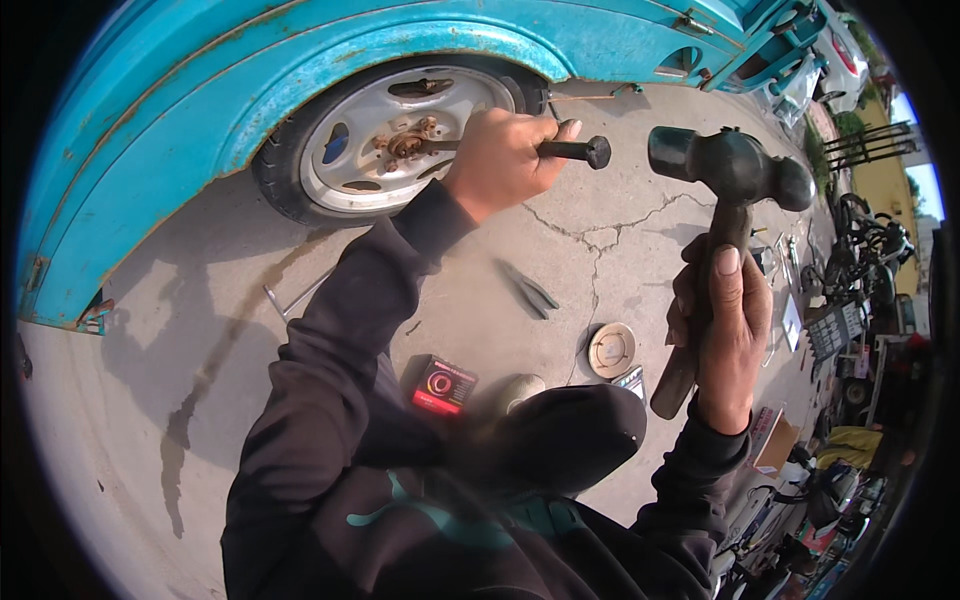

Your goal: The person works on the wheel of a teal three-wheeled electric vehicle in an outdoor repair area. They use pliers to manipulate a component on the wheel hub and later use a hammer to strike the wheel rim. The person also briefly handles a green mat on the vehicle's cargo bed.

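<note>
My left hand [505, 160] is wrapped around a dark metal bar [572, 151], probably a chisel or punch, whose blunt end sticks out to the right. Its other end points left and reaches the rusty hub [405, 147] at the middle of a silver wheel [335, 178]; whether it touches is hard to see. In my right hand [728, 325] is a ball-peen hammer [732, 168], gripped by its wooden handle. The hammer's head is raised to the right of the bar's blunt end, with a gap between them.
The turquoise vehicle body [400, 38] arches over the tyre. On the cracked concrete lie pliers [527, 290], a thin metal rod [298, 297], a red and black box [443, 387] and a round pale dish [611, 350]. Motorbikes [865, 235] and assorted clutter stand along the right.
</note>
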A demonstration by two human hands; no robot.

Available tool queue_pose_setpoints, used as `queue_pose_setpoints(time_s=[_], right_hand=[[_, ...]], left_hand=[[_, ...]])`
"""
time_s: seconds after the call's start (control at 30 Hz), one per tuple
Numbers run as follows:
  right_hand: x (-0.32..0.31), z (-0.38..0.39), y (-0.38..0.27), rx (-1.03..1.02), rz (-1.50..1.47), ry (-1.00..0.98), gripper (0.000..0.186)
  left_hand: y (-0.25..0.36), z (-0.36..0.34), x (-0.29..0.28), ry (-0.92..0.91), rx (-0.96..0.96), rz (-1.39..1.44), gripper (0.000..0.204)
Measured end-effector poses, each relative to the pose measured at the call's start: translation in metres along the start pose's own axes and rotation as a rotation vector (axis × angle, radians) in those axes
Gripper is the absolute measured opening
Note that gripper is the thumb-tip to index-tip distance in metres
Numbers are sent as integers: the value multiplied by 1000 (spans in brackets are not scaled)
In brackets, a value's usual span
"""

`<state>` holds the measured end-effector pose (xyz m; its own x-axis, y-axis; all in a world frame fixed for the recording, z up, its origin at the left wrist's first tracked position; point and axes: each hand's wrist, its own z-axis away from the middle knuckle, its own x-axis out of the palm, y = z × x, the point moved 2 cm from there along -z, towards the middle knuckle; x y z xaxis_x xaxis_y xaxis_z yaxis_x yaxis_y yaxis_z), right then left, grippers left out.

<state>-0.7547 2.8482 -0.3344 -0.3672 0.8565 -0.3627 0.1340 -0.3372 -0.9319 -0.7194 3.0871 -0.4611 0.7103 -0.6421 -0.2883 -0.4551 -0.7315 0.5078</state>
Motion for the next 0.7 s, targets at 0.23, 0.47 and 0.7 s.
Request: queue_pose_setpoints(time_s=[0.23, 0.47, 0.7], right_hand=[[-59, 16, -52, -662, -167, 372, 39], [-36, 15, 57, -123, -91, 319, 40], [-24, 14, 54, -36, -260, 173, 43]], left_hand=[[9, -4, 15, 33, 12, 62, 37], [8, 8, 9, 42, 59, 0, 40], [11, 15, 16, -43, 92, -44, 40]])
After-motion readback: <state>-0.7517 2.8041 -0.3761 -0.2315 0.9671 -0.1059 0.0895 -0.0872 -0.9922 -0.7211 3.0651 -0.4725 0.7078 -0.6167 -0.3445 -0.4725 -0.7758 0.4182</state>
